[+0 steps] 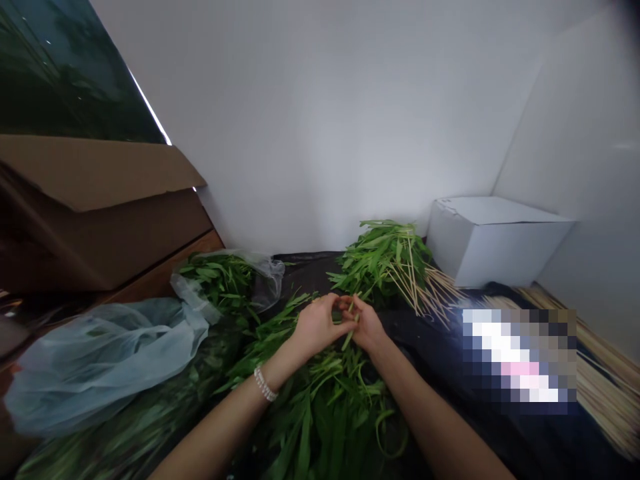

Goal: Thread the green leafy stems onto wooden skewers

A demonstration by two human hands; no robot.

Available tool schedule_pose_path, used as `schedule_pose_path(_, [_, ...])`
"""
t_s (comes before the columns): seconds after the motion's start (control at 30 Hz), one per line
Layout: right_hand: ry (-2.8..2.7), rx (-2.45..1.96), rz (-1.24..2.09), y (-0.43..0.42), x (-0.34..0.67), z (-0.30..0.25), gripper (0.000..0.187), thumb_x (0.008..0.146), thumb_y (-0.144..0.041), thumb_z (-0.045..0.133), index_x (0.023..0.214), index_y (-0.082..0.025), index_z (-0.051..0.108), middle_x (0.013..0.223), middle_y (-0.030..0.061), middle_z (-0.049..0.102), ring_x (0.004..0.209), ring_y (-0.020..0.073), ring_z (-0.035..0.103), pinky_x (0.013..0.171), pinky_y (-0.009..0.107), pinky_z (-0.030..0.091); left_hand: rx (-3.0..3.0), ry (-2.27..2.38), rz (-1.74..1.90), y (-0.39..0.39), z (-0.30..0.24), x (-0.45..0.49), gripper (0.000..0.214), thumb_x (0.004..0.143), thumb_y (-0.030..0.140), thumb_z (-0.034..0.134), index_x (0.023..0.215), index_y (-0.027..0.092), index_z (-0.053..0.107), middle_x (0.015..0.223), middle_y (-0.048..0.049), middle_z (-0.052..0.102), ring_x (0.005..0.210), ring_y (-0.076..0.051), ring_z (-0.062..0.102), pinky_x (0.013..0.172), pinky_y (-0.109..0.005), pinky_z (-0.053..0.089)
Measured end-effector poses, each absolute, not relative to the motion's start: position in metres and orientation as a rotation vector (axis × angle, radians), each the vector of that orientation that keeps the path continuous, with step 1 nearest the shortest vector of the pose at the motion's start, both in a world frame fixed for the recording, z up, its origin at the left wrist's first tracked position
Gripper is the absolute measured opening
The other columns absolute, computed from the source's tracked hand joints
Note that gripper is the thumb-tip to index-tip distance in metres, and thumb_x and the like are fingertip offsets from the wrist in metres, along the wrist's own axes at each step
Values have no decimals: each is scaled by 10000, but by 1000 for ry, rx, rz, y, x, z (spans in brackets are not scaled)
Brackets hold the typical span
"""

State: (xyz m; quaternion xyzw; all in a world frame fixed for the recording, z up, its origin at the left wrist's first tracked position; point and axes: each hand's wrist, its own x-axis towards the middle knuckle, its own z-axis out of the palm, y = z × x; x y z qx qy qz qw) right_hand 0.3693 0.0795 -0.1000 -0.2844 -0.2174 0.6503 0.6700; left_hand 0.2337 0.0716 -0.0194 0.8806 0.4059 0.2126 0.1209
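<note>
My left hand [316, 327], with a pale beaded bracelet [265, 385] at the wrist, meets my right hand [369, 327] at the centre. Fingers of both hands are closed around a short piece of green leafy-vegetable stem [348, 341], which slants between them; the fingertips are partly hidden. Beneath the hands spreads a loose pile of long-leaved greens [305, 413] on dark plastic. Just beyond my right hand lies a heap of greens on thin pale sticks [385, 253], with the stick ends [425, 287] fanned to the right.
Left are a clear bag of greens [220, 277], a crumpled bluish plastic bag [110, 360] and an open cardboard box [115, 227]. A white box [495, 233] stands back right, against the white wall [320, 120]. Bundled pale sticks [610, 380] lie right, beside a pixelated patch.
</note>
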Motion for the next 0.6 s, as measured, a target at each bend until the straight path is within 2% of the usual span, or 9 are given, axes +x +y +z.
schedule_pose_path(0.1, [-443,-625,1438,81,371,-100,274,834,-471,595,801,-200,623,606,4,611,390,90,415,357,207,276,2508,1330,539,71,-28,241,679,620,512,763,1191,227,530,935,-81,714,859,-272,671,714,-316,457])
schedule_pose_path(0.17, [-410,-619,1419,81,372,-99,257,834,-449,598,775,-200,619,612,8,611,424,101,453,377,216,321,2438,1242,447,75,-34,242,707,636,415,757,1258,226,481,828,-41,722,749,-244,680,645,-292,449])
schedule_pose_path(0.27, [-358,-619,1389,80,373,-98,225,842,-410,596,761,-202,622,701,29,653,583,132,575,498,239,441,2301,1069,425,91,-37,236,626,691,280,667,1283,184,488,712,0,706,622,-188,645,590,-265,438])
schedule_pose_path(0.33, [-334,-646,1354,79,373,-98,211,847,-405,592,792,-205,635,785,40,680,681,142,613,578,251,477,2194,1070,516,104,-34,229,498,718,280,613,1194,137,577,701,-12,693,598,-164,611,575,-256,432])
schedule_pose_path(0.43, [-336,-711,1282,79,372,-99,230,820,-437,623,835,-209,647,792,37,685,664,139,607,567,249,463,2012,1130,683,123,-26,219,388,759,320,556,1059,99,665,716,-34,672,595,-140,568,556,-243,420])
schedule_pose_path(0.53, [-382,-751,1241,79,370,-99,283,753,-471,687,827,-200,650,694,20,663,555,123,560,487,231,399,2046,1101,616,131,-23,217,426,822,345,484,1125,94,647,772,-47,675,603,-129,566,555,-236,424])
schedule_pose_path(0.6, [-431,-782,1222,79,368,-99,322,709,-486,722,808,-187,655,643,12,648,505,110,530,457,219,359,2223,1083,453,133,-28,218,413,813,327,507,1137,110,645,771,-40,678,632,-141,583,578,-240,433])
